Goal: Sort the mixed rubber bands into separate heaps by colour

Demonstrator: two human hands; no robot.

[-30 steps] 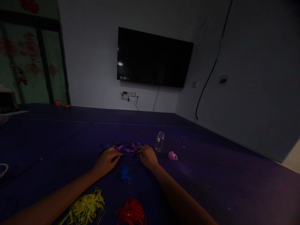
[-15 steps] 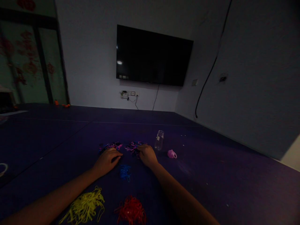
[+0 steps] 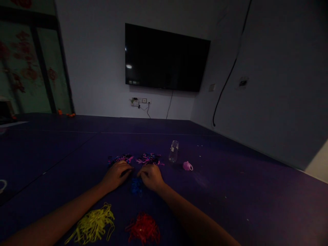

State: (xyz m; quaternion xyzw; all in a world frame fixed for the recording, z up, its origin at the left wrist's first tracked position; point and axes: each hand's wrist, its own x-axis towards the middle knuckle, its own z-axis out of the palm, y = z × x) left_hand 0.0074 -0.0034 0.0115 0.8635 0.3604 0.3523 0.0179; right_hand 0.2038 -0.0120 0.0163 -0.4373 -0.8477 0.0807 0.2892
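Note:
My left hand (image 3: 117, 175) rests at the near edge of a mixed pile of dark, pink and blue bands (image 3: 120, 159). Its fingers reach forward, with a gap between thumb and index finger; nothing shows in it. My right hand (image 3: 152, 177) is right beside the small blue pile of bands (image 3: 136, 186), fingers drawn together in a pinch. Whatever they hold is too small or dark to make out. Just beyond that hand lies a second mixed pile (image 3: 148, 158). Closer to me are a yellow pile of bands (image 3: 94, 223) and a red pile (image 3: 144, 228).
A clear bottle without a lid (image 3: 173, 152) stands right of the piles. Beside it lies a pink cap with a loop (image 3: 188, 166). The purple floor (image 3: 230, 191) runs to the wall, where a television (image 3: 166, 59) hangs. A white ring-shaped thing (image 3: 3, 185) is at far left.
My right hand has moved back toward me and left, from the right mixed pile to the blue pile. My left hand has stayed nearly in place. The view has shifted slightly.

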